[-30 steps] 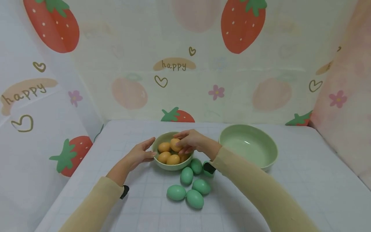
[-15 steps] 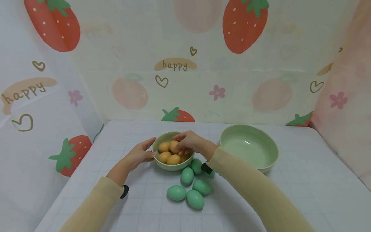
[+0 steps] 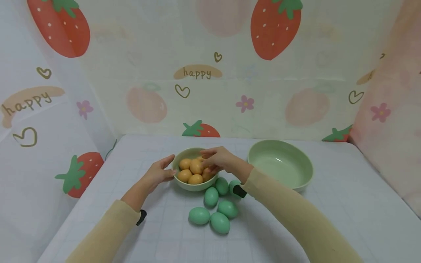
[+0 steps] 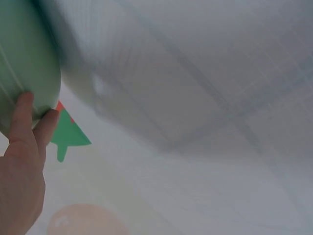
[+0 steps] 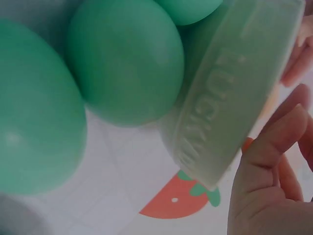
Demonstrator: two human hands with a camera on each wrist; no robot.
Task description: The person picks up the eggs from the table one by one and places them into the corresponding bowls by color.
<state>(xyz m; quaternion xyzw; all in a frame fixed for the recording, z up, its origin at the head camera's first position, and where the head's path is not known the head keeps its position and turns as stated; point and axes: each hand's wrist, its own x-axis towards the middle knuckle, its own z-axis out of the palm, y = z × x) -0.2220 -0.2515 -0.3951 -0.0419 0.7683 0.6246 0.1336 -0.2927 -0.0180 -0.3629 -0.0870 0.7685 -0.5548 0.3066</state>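
A small pale green bowl point(image 3: 194, 187) holds several orange eggs point(image 3: 196, 166) in the head view. My left hand point(image 3: 156, 175) steadies the bowl from the left, fingers extended along its outer wall and thumb at the rim. The left wrist view shows two fingertips against that wall point(image 4: 34, 54). My right hand point(image 3: 222, 160) is over the bowl's right side, fingers bent loosely beside the top egg and hiding part of the eggs behind. In the right wrist view the right hand point(image 5: 269, 181) is next to the bowl's wall point(image 5: 230, 93), which has raised lettering.
Several green eggs point(image 3: 198, 216) lie on the white table in front of the small bowl, some close against it. A larger green bowl point(image 3: 279, 160) stands to the right, partly behind the right sleeve point(image 3: 283, 201). A strawberry-print curtain point(image 3: 210, 106) hangs behind the table.
The right hand had its fingers on the top orange egg; now the egg sits among the others and the hand has drawn slightly right. The left hand stays at the bowl.
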